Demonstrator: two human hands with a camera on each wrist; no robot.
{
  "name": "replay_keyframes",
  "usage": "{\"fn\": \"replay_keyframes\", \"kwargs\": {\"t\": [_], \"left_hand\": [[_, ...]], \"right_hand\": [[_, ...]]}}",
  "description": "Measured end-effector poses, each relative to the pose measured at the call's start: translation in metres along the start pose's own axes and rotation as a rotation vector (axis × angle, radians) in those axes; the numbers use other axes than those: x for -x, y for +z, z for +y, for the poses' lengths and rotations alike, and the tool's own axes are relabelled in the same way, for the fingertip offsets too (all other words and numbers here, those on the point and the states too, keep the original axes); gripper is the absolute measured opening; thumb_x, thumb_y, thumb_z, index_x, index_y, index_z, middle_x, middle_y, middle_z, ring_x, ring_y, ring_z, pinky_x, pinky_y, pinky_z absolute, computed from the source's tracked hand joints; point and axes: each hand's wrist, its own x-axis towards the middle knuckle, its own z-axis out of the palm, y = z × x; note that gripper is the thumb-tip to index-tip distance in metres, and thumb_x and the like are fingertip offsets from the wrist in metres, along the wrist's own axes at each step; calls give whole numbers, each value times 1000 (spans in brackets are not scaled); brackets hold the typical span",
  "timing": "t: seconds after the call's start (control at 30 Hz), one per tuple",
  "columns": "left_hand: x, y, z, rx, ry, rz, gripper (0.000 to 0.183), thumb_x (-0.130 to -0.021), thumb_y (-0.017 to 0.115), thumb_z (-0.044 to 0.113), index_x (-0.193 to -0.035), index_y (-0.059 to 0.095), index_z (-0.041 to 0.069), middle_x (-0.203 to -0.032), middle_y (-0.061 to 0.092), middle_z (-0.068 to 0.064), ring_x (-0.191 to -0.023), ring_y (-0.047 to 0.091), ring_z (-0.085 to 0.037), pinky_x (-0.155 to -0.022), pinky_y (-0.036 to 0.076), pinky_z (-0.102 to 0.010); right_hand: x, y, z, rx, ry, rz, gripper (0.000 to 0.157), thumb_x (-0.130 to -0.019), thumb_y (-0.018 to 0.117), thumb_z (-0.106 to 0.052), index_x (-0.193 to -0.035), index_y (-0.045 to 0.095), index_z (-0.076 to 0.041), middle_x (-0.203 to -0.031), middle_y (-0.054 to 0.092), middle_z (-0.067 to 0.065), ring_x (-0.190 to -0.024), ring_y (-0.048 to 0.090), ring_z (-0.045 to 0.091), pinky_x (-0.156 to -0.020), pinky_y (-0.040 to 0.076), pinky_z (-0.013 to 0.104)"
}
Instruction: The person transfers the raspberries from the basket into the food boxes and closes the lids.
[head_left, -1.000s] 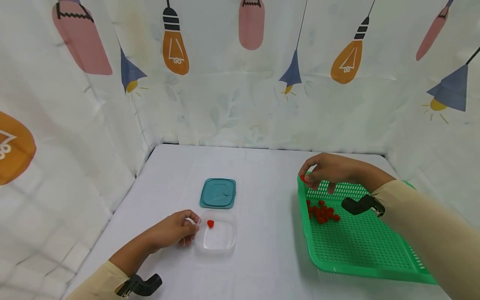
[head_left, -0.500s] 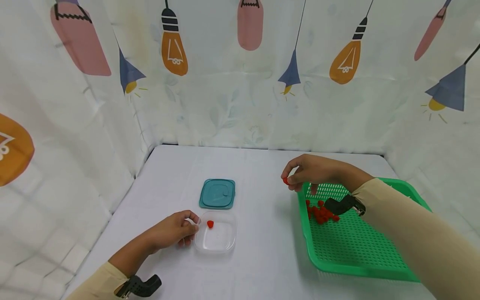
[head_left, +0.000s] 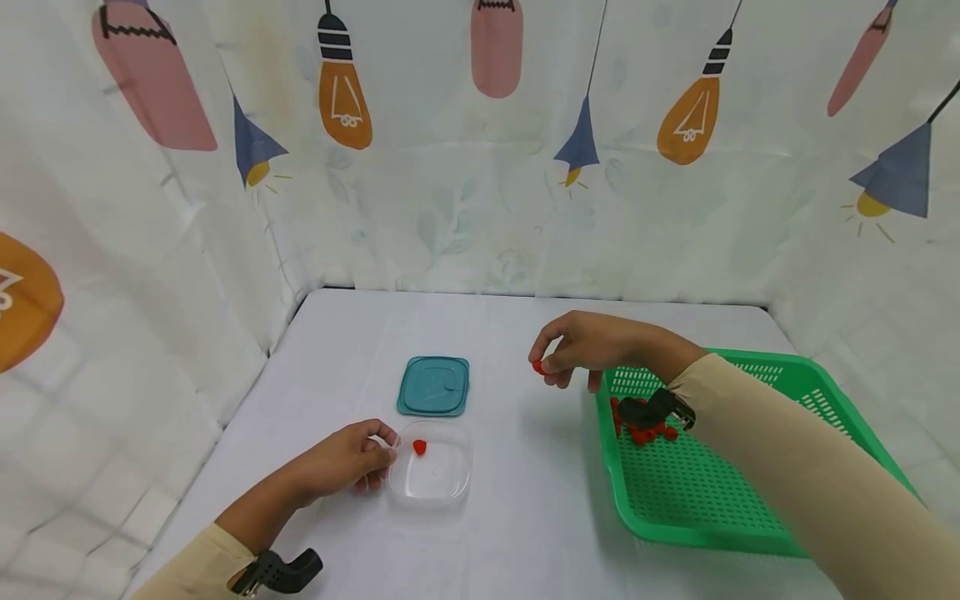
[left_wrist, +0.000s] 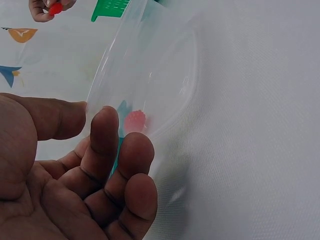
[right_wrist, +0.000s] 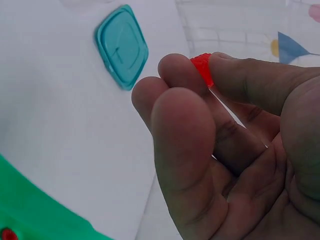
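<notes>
My left hand (head_left: 348, 458) holds the left rim of a clear square plastic container (head_left: 446, 483) standing on the white table. In the left wrist view, thumb and fingertips meet at its wall. One bumpy red raspberry (head_left: 419, 447) lies inside, near the upper left. Between thumb and fingertips, my right hand (head_left: 581, 343) pinches another raspberry (right_wrist: 202, 67), above the table just left of the green basket (head_left: 697, 508). Several more raspberries (head_left: 670, 433) are piled at the basket's left side, partly covered by the black wrist mount in the head view.
A teal square lid (head_left: 433, 387) lies flat just behind the container. White table cloth (head_left: 517, 500) stretches between container and basket. A patterned curtain (head_left: 457, 225) encloses the back and sides of the table.
My right hand has moved left with the pinched raspberry, from over the basket's far left corner to above the table. The left hand and container stay in place.
</notes>
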Motion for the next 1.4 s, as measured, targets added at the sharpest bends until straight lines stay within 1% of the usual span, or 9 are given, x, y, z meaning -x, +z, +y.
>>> {"fn": "replay_keyframes", "kwargs": {"t": [0.17, 0.37, 0.57, 0.77, 1.0, 1.17, 1.3, 1.4], "left_hand": [[0, 0, -2, 5, 13, -6, 30, -100, 64, 17, -122, 54, 1, -78, 64, -10, -69, 60, -25, -63, 51, -39], [0, -1, -2, 6, 21, -11, 29, -100, 64, 17, -122, 54, 1, -78, 64, -11, -68, 59, -25, -63, 50, -39], [0, 0, -1, 3, 1, 0, 29, -100, 64, 17, -122, 54, 2, -78, 64, -11, -68, 59, -26, -64, 50, -39], [1, 0, 0, -1, -10, 7, 28, -100, 64, 17, -122, 54, 2, -77, 64, -11, -68, 59, -26, -64, 50, -39], [0, 0, -1, -4, -8, 13, 28, -100, 64, 17, -122, 54, 2, -78, 64, -10, -69, 59, -25, -64, 50, -39], [0, 1, -1, -4, -19, 15, 27, -100, 65, 17, -121, 55, 3, -78, 64, -10, -69, 59, -25, -65, 50, -38], [1, 0, -1, -4, -9, 12, 29, -100, 65, 19, -122, 54, 3, -78, 64, -10, -70, 59, -25, -65, 50, -38], [1, 0, -1, -6, 2, 9, 30, -100, 65, 19, -122, 54, 2, -78, 64, -10, -70, 59, -25, -65, 50, -39]], "right_hand": [[-7, 7, -7, 9, -7, -5, 16, -100, 68, -20, -116, 70, -18, -97, 73, 10, -96, 69, 28, -62, 57, 44], [-14, 14, -14, 9, -12, -23, 15, -100, 67, -19, -115, 70, -19, -98, 74, 10, -96, 69, 27, -63, 58, 43], [-22, 23, -21, 1, -19, -54, 16, -100, 67, -19, -115, 70, -19, -97, 74, 9, -96, 70, 28, -61, 58, 42], [-27, 31, -25, -14, -32, -73, 16, -100, 65, -15, -116, 70, -16, -101, 73, 16, -97, 70, 33, -59, 57, 41], [-33, 42, -30, -4, -32, -77, 14, -100, 65, -14, -113, 70, -18, -96, 74, 11, -91, 72, 29, -59, 57, 41], [-38, 49, -33, -7, -38, -89, 14, -100, 66, -15, -113, 70, -19, -98, 74, 13, -93, 72, 32, -59, 58, 41], [-41, 54, -37, -5, -47, -98, 13, -101, 66, -14, -112, 70, -19, -97, 74, 13, -91, 72, 30, -59, 59, 41], [-43, 59, -40, -1, -52, -101, 13, -101, 65, -13, -111, 70, -19, -97, 74, 12, -91, 72, 32, -59, 59, 41]]}}
